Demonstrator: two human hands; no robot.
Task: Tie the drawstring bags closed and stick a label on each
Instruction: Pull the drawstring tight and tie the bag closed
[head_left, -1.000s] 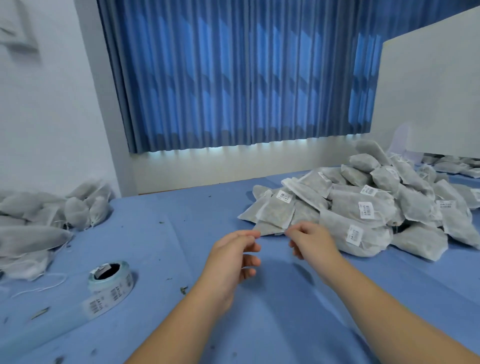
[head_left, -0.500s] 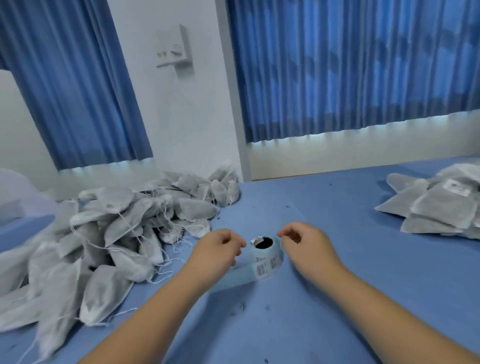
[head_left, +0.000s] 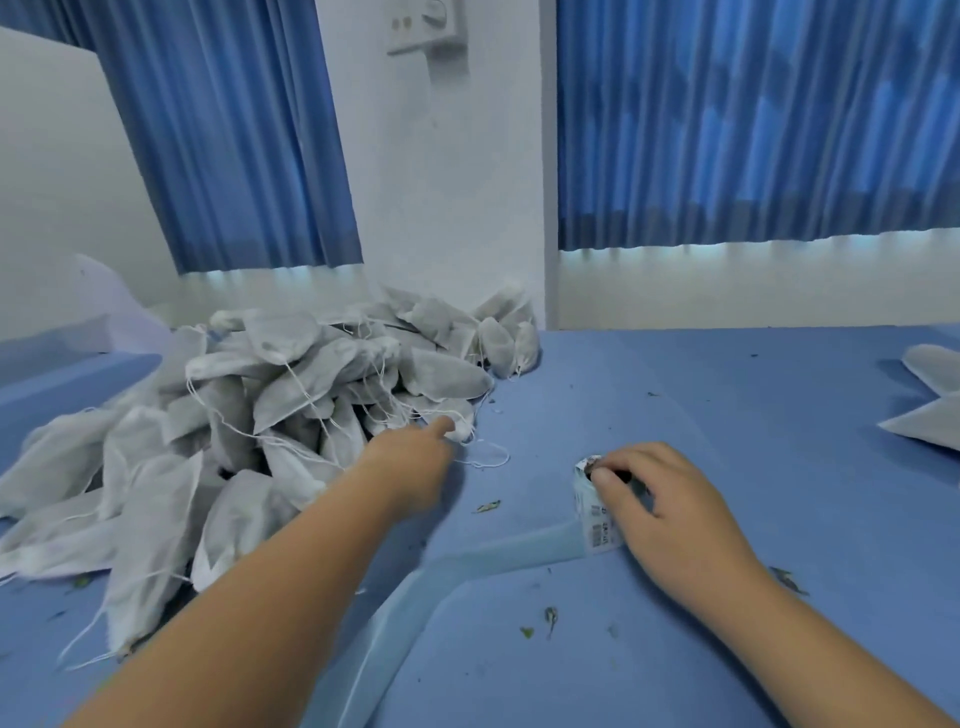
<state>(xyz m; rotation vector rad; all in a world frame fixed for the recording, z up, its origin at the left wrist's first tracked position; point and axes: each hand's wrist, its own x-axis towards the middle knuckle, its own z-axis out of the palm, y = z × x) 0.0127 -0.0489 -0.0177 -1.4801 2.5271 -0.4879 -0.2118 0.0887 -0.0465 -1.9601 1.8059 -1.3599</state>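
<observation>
A heap of grey-white drawstring bags (head_left: 291, 395) with loose white strings lies on the blue table (head_left: 727, 415) at the left. My left hand (head_left: 415, 457) reaches to the heap's near right edge, its fingertips touching the puckered end of one bag (head_left: 460, 423); the grip itself is hidden. My right hand (head_left: 660, 499) rests on the label roll (head_left: 592, 506), fingers curled over its top. A pale strip of backing paper (head_left: 441, 577) trails from the roll toward me.
The corners of more bags (head_left: 930, 395) show at the right edge. Small green leaf bits (head_left: 540, 623) dot the cloth. A white wall with blue curtains (head_left: 753, 130) stands behind the table, and a white board (head_left: 57, 182) stands at the far left.
My view has swung left from the labelled pile to the unlabelled heap. My left hand moved out to the heap and my right hand came down on the label roll.
</observation>
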